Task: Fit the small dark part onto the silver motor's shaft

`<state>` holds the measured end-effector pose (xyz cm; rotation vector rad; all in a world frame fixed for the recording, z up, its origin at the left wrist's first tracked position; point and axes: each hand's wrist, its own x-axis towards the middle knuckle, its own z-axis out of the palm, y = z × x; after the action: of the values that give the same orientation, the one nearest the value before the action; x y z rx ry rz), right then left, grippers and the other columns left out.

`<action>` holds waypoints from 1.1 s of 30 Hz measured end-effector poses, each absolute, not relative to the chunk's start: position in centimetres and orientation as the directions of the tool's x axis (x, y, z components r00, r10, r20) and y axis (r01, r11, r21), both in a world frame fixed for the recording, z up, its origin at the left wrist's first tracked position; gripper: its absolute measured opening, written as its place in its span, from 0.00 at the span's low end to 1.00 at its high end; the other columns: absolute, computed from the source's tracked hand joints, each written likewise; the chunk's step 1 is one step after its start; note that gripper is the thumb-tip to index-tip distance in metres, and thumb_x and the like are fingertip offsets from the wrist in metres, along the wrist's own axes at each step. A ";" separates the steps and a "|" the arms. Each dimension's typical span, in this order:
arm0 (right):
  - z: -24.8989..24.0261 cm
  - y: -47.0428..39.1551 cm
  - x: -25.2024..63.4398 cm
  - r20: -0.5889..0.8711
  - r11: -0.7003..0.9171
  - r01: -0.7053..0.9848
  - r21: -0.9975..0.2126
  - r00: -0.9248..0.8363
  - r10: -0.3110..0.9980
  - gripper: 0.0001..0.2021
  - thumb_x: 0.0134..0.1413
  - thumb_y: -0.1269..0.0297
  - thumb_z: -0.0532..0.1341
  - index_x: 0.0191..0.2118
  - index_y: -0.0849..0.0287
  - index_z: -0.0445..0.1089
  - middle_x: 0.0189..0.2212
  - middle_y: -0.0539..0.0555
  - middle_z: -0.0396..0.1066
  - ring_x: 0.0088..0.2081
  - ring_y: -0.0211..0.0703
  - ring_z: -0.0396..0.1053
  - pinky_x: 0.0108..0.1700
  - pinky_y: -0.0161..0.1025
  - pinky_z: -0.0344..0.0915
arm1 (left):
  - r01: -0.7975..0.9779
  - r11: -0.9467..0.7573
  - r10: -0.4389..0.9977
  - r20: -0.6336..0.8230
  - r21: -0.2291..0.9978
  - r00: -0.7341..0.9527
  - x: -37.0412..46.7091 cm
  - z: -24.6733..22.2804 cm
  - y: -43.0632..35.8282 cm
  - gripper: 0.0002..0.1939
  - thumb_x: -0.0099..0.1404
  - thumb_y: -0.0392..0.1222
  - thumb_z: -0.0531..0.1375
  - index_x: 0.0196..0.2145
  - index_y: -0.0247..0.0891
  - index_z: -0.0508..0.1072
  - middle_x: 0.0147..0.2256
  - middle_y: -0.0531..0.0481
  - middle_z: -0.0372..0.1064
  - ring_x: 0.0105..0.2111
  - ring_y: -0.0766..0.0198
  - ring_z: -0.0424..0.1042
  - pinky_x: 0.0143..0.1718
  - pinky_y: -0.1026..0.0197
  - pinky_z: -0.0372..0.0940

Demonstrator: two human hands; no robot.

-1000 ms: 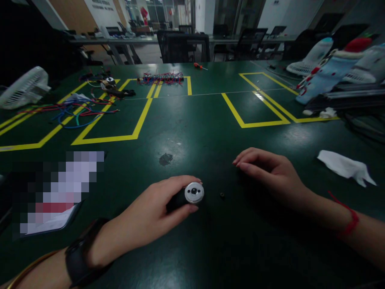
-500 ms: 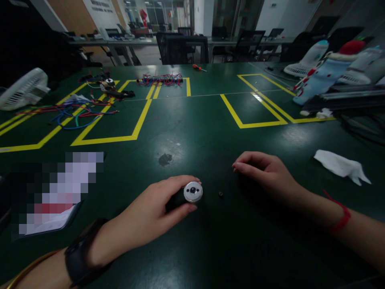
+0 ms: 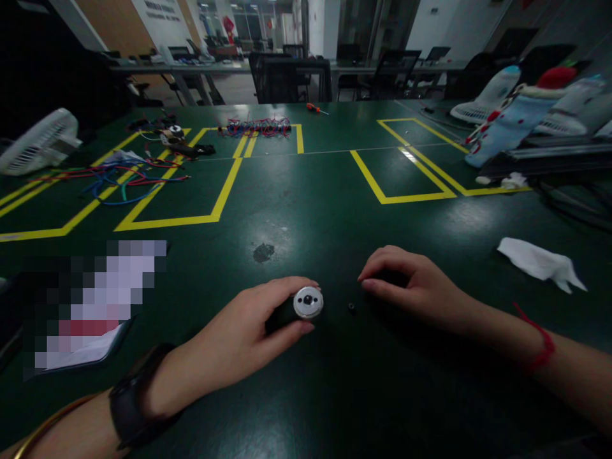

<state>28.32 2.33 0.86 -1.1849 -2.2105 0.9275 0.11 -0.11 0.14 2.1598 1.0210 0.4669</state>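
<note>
Between the thumb and fingers of my left hand point(image 3: 258, 335) is a short round metal part point(image 3: 308, 302), like a small motor. Its silver end face points up, with a dark centre and a small hole on either side. A tiny dark ring-like piece point(image 3: 351, 308) lies on the green table just right of it, touched by neither hand. My right hand point(image 3: 414, 280) hovers beyond and to the right of that piece. Its thumb and forefinger tips are drawn together, and nothing shows between them. The other fingers are curled behind, partly hidden.
A blurred-out flat item point(image 3: 95, 312) lies at left, a crumpled white tissue point(image 3: 540, 260) at right. Farther back are loose wires point(image 3: 129, 178), a wire bundle point(image 3: 255, 127), an orange screwdriver point(image 3: 315, 109), a white fan point(image 3: 43, 140) and yellow tape outlines point(image 3: 418, 198).
My right hand has come a little left and nearer to the tiny dark piece. My left hand keeps its hold on the round metal part, nearly still.
</note>
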 end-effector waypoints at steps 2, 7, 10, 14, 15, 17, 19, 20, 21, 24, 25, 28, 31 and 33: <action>0.8 2.1 28.0 0.101 0.508 0.551 -0.662 -0.606 0.789 0.09 0.54 0.58 0.65 0.40 0.55 0.74 0.40 0.54 0.73 0.44 0.46 0.68 0.47 0.47 0.62 | 0.527 -0.454 0.780 0.034 0.718 0.625 0.1 0.1 -0.1 0.19 0.67 0.40 0.59 0.55 0.47 0.63 0.51 0.52 0.69 0.49 0.59 0.70 0.50 0.58 0.65; 1.2 2.0 26.7 0.097 0.640 0.592 -0.490 -0.693 0.714 0.05 0.54 0.63 0.64 0.36 0.54 0.76 0.44 0.55 0.70 0.46 0.49 0.66 0.49 0.51 0.59 | 0.520 -0.465 0.777 0.050 0.716 0.627 0.2 0.1 -0.1 0.18 0.67 0.40 0.59 0.54 0.46 0.64 0.50 0.51 0.70 0.47 0.58 0.71 0.48 0.57 0.66; 2.4 2.3 25.7 0.144 0.646 0.591 -0.483 -0.675 0.724 0.05 0.54 0.65 0.63 0.36 0.55 0.76 0.44 0.56 0.70 0.46 0.50 0.65 0.49 0.51 0.59 | 0.514 -0.470 0.776 0.058 0.718 0.628 0.2 0.1 -0.1 0.18 0.66 0.40 0.59 0.53 0.46 0.65 0.49 0.51 0.71 0.46 0.58 0.72 0.48 0.58 0.66; 4.4 2.7 23.8 0.259 0.672 0.510 -0.536 -0.658 0.706 0.05 0.55 0.65 0.63 0.38 0.55 0.76 0.44 0.55 0.70 0.48 0.47 0.65 0.51 0.47 0.60 | 0.520 -0.491 0.776 0.080 0.699 0.625 0.2 -0.1 -0.1 0.19 0.66 0.39 0.60 0.53 0.46 0.64 0.49 0.51 0.71 0.45 0.59 0.72 0.46 0.58 0.67; 4.8 2.6 23.3 0.272 0.679 0.493 -0.544 -0.662 0.699 0.05 0.55 0.66 0.64 0.38 0.55 0.76 0.45 0.55 0.70 0.48 0.47 0.66 0.51 0.46 0.61 | 0.520 -0.492 0.777 0.082 0.698 0.624 0.1 -0.1 -0.1 0.19 0.66 0.38 0.60 0.53 0.46 0.64 0.49 0.51 0.71 0.45 0.58 0.72 0.47 0.58 0.67; 5.2 2.5 22.5 0.283 0.692 0.474 -0.544 -0.673 0.683 0.05 0.55 0.65 0.64 0.38 0.55 0.76 0.46 0.55 0.70 0.48 0.47 0.65 0.51 0.46 0.61 | 0.513 -0.488 0.774 0.077 0.706 0.629 0.1 -0.1 -0.1 0.19 0.66 0.38 0.60 0.54 0.45 0.63 0.50 0.50 0.70 0.46 0.58 0.72 0.48 0.57 0.67; 5.3 2.3 22.0 0.283 0.702 0.476 -0.529 -0.681 0.675 0.05 0.55 0.65 0.64 0.37 0.55 0.77 0.46 0.55 0.70 0.48 0.48 0.65 0.50 0.47 0.61 | 0.504 -0.481 0.769 0.068 0.717 0.636 0.2 -0.1 -0.1 0.19 0.66 0.38 0.59 0.55 0.44 0.64 0.51 0.49 0.70 0.47 0.57 0.72 0.48 0.56 0.67; 5.3 2.3 21.9 0.283 0.706 0.478 -0.522 -0.684 0.672 0.05 0.55 0.65 0.64 0.37 0.55 0.77 0.46 0.55 0.71 0.48 0.49 0.65 0.50 0.48 0.61 | 0.501 -0.480 0.767 0.067 0.720 0.639 0.2 0.0 -0.1 0.19 0.66 0.39 0.59 0.54 0.44 0.64 0.51 0.48 0.70 0.47 0.57 0.72 0.48 0.56 0.67; 5.2 2.2 21.8 0.280 0.708 0.481 -0.517 -0.687 0.670 0.05 0.55 0.65 0.64 0.37 0.55 0.77 0.46 0.55 0.71 0.48 0.49 0.65 0.50 0.48 0.60 | 0.499 -0.480 0.766 0.067 0.722 0.639 0.2 0.0 -0.1 0.18 0.66 0.39 0.59 0.54 0.44 0.64 0.50 0.48 0.71 0.47 0.57 0.72 0.48 0.56 0.67; 5.0 2.2 21.9 0.276 0.722 0.482 -0.496 -0.701 0.658 0.05 0.55 0.64 0.64 0.37 0.54 0.77 0.46 0.55 0.71 0.47 0.49 0.66 0.50 0.49 0.60 | 0.494 -0.478 0.768 0.072 0.726 0.637 0.2 0.0 -0.1 0.17 0.67 0.39 0.59 0.53 0.44 0.65 0.50 0.49 0.71 0.47 0.57 0.72 0.48 0.56 0.67; 5.0 2.2 22.0 0.273 0.728 0.480 -0.490 -0.708 0.651 0.05 0.55 0.64 0.64 0.37 0.54 0.77 0.46 0.55 0.71 0.48 0.49 0.66 0.51 0.50 0.59 | 0.494 -0.477 0.769 0.073 0.727 0.635 0.2 0.0 -0.1 0.17 0.67 0.39 0.59 0.53 0.44 0.65 0.51 0.49 0.70 0.47 0.57 0.72 0.48 0.56 0.67; 5.0 2.1 22.4 0.265 0.711 0.467 -0.526 -0.704 0.659 0.05 0.55 0.63 0.64 0.37 0.54 0.77 0.47 0.54 0.71 0.48 0.49 0.67 0.51 0.49 0.60 | 0.494 -0.478 0.771 0.078 0.727 0.632 0.2 -0.1 -0.2 0.18 0.66 0.39 0.59 0.53 0.45 0.64 0.51 0.50 0.70 0.47 0.58 0.72 0.48 0.57 0.67; 5.0 2.1 23.3 0.271 0.638 0.444 -0.629 -0.644 0.716 0.03 0.55 0.65 0.64 0.34 0.56 0.75 0.47 0.54 0.71 0.49 0.46 0.68 0.51 0.45 0.63 | 0.499 -0.468 0.777 0.070 0.729 0.626 0.2 0.0 -0.2 0.18 0.66 0.39 0.60 0.53 0.45 0.64 0.50 0.51 0.70 0.47 0.58 0.72 0.48 0.58 0.67; 4.8 2.3 24.2 0.263 0.582 0.439 -0.684 -0.596 0.759 0.03 0.55 0.68 0.63 0.32 0.57 0.74 0.44 0.54 0.72 0.47 0.44 0.70 0.50 0.42 0.64 | 0.505 -0.457 0.778 0.054 0.732 0.626 0.2 0.1 -0.2 0.18 0.66 0.38 0.60 0.53 0.45 0.64 0.50 0.51 0.70 0.47 0.59 0.71 0.48 0.58 0.66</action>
<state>24.19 2.34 4.79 -0.9513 -2.2707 0.7754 0.19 -0.19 0.08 2.1523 0.9992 0.5052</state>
